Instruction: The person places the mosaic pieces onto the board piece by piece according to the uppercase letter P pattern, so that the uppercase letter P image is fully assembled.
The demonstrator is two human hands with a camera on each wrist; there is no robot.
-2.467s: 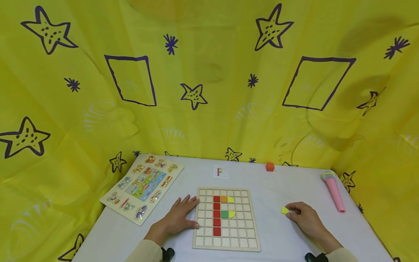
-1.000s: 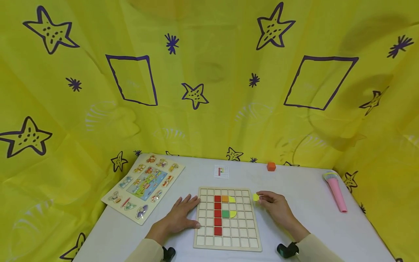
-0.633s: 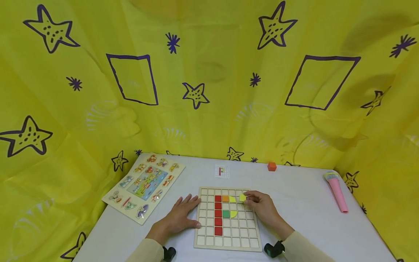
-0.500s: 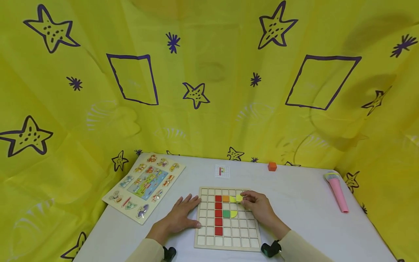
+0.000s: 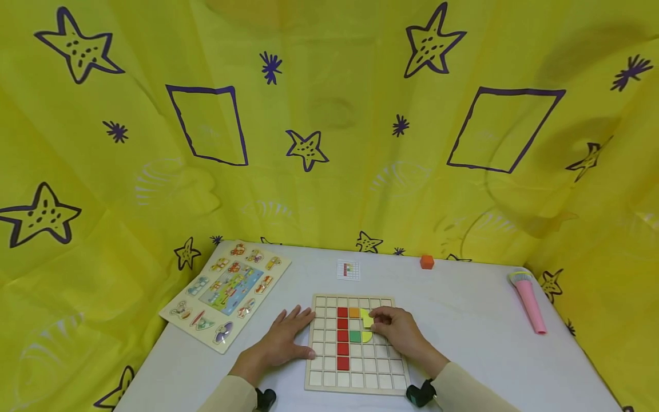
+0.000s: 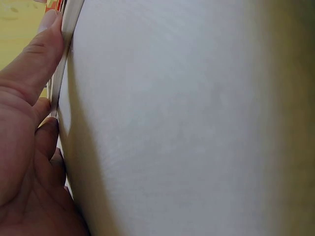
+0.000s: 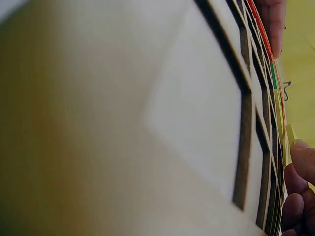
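A wooden grid board [image 5: 358, 391] lies on the table, with a column of red square tiles [image 5: 343, 336] in its cells. Beside that column sit an orange tile [image 5: 354, 312], a green tile [image 5: 355, 336] and a yellow quarter-round tile [image 5: 366, 337]. My right hand [image 5: 401, 331] pinches a small yellow tile [image 5: 368, 323] between thumb and fingertips, close over the board between the orange and green rows. It overlaps another yellow tile there in the head view. My left hand [image 5: 282, 342] rests with spread fingers along the board's left edge, its thumb [image 6: 42, 51] on the rim.
Behind the board lies a small printed card [image 5: 348, 270] with a coloured grid pattern. A wooden picture puzzle [image 5: 226, 294] is at the left. An orange block [image 5: 427, 262] stands at the back, and a pink toy microphone [image 5: 528, 303] lies at the right. Yellow curtain surrounds the table.
My right hand has carried the yellow tile leftward from the table at the right to over the board, then slightly toward me. The left hand stays at the board's edge.
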